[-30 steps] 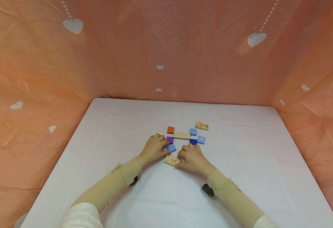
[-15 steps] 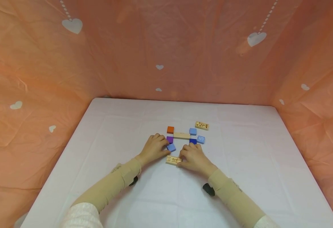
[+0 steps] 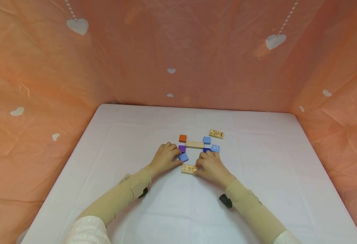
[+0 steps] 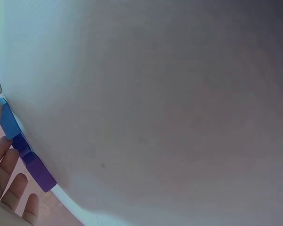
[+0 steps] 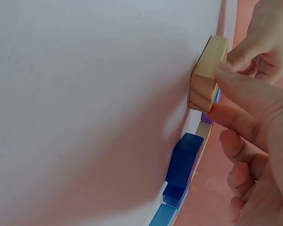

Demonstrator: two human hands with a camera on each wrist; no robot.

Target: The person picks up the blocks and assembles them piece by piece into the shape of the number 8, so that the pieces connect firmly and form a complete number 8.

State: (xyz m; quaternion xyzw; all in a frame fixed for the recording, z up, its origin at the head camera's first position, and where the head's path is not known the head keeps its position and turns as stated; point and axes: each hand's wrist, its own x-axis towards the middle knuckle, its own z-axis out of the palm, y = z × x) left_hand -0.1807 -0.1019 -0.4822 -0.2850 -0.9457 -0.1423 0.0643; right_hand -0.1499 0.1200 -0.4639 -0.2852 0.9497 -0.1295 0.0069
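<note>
My left hand (image 3: 164, 158) pinches a light blue square tile (image 3: 183, 157) between thumb and index finger. The same tile (image 4: 9, 121) shows at the left edge of the left wrist view. Just beyond it lies a purple tile (image 3: 181, 148). My right hand (image 3: 214, 167) grips the right end of a printed wooden domino block (image 3: 189, 169), whose bare wood side (image 5: 205, 77) faces the right wrist camera. Near the right hand's fingers is a dark blue tile (image 3: 206, 149), partly hidden by them in the head view.
A plain wooden block (image 3: 195, 145) lies between the tiles. Around it are an orange tile (image 3: 182, 138), a light blue tile (image 3: 207, 140) and another marked 5 (image 3: 215, 148). A second printed wooden block (image 3: 216, 134) lies farther back on the white table (image 3: 263, 152).
My right hand has moved a little to the right with the printed wooden block, which has turned straighter. The left hand and the light blue tile stay in place.
</note>
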